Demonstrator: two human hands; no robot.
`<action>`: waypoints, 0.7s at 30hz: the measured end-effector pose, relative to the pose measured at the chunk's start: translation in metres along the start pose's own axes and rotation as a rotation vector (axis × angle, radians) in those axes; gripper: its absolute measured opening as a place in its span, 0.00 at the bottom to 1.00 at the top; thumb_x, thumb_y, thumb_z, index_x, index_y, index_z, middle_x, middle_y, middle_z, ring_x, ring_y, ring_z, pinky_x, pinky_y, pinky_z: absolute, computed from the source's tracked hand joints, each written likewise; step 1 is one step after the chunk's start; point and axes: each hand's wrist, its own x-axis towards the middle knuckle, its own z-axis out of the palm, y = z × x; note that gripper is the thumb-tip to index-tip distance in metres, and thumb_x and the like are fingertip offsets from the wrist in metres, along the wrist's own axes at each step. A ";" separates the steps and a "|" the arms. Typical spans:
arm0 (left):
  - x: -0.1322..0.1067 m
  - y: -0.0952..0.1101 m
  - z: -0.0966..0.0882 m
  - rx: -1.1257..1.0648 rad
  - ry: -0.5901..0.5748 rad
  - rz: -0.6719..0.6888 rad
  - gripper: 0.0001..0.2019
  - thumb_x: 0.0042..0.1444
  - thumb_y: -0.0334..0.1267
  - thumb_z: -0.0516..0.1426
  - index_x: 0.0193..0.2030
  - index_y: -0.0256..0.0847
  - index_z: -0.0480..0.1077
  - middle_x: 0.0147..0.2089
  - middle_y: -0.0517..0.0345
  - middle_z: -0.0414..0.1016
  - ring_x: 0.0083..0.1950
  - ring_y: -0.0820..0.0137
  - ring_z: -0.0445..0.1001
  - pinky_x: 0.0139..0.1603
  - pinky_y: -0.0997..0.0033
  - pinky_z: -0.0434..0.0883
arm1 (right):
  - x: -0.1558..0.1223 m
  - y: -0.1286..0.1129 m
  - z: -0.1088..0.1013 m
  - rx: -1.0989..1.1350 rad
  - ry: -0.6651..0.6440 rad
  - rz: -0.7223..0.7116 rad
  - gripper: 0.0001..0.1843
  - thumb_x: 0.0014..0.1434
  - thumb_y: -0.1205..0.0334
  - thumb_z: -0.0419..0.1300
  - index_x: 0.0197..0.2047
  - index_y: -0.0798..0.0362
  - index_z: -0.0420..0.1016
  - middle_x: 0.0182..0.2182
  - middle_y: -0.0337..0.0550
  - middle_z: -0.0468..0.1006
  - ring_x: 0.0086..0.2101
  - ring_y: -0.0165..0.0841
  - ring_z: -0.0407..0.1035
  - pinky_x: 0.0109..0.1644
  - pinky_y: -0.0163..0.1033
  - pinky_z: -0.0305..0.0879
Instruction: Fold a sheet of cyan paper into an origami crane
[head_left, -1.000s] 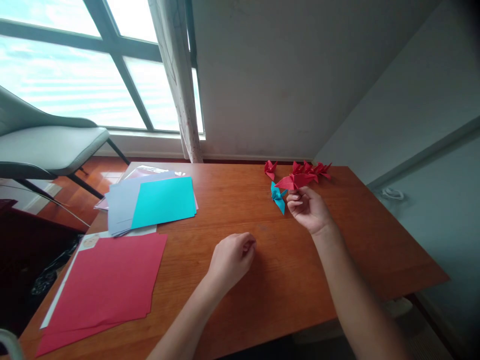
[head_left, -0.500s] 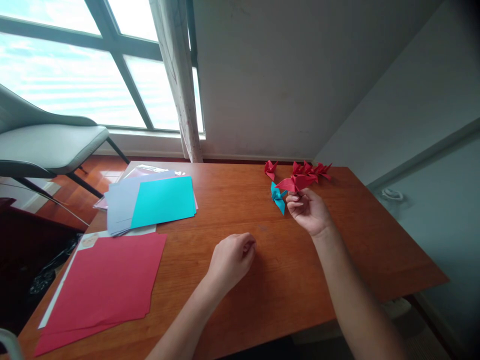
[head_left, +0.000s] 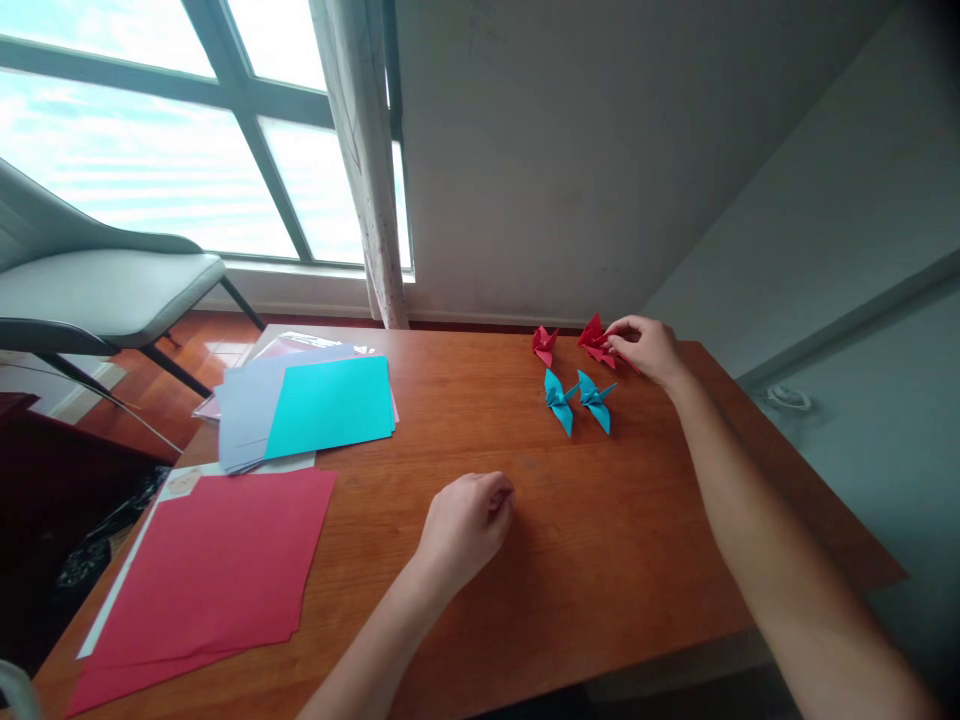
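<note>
My right hand [head_left: 646,347] is at the far right of the table, thumb and fingers pinched on a red paper crane [head_left: 606,350]. Its fingers partly cover the red cranes grouped there, so I cannot tell them all apart. Left of this group sits another red paper crane [head_left: 545,345]. Two blue paper cranes stand side by side in front of them, a left one [head_left: 558,400] and a right one [head_left: 595,400]. Curled into a loose fist, my left hand [head_left: 466,522] rests on the table's near middle, with nothing visible in it.
Red paper sheets [head_left: 210,570] lie at the table's near left. Beyond them are a blue sheet [head_left: 330,405] and pale lilac sheets [head_left: 244,410]. The wooden table [head_left: 450,400] ends near a wall; a grey chair [head_left: 112,290] stands by the window.
My right hand has moved away and to the right, lowering the held red crane into the red group. The right blue crane, hidden before, now shows. The left hand has stayed put.
</note>
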 end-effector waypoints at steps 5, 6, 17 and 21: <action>0.000 0.001 -0.001 0.000 -0.004 0.001 0.07 0.61 0.35 0.54 0.38 0.44 0.74 0.37 0.57 0.80 0.38 0.67 0.76 0.36 0.72 0.61 | 0.025 0.007 0.016 -0.203 -0.105 -0.088 0.08 0.50 0.67 0.61 0.31 0.50 0.82 0.29 0.41 0.84 0.32 0.36 0.76 0.42 0.40 0.70; 0.000 0.002 0.000 0.001 -0.005 0.001 0.07 0.61 0.35 0.54 0.38 0.44 0.74 0.37 0.57 0.80 0.38 0.67 0.76 0.36 0.72 0.61 | 0.027 0.009 0.019 -0.231 -0.115 -0.099 0.08 0.50 0.67 0.60 0.31 0.50 0.82 0.29 0.41 0.84 0.32 0.36 0.76 0.42 0.39 0.70; -0.001 0.000 0.001 0.000 -0.005 -0.001 0.08 0.63 0.36 0.53 0.38 0.44 0.74 0.37 0.57 0.79 0.38 0.67 0.75 0.37 0.72 0.62 | 0.021 -0.005 0.020 -0.343 -0.291 -0.365 0.21 0.53 0.73 0.57 0.45 0.49 0.84 0.44 0.43 0.83 0.44 0.38 0.74 0.51 0.41 0.69; -0.001 0.001 -0.001 0.003 -0.010 -0.003 0.07 0.62 0.35 0.53 0.38 0.44 0.74 0.37 0.57 0.79 0.38 0.67 0.75 0.37 0.72 0.62 | 0.023 -0.030 0.021 -0.501 -0.290 -0.492 0.17 0.58 0.69 0.59 0.46 0.47 0.83 0.47 0.46 0.79 0.48 0.41 0.71 0.49 0.41 0.67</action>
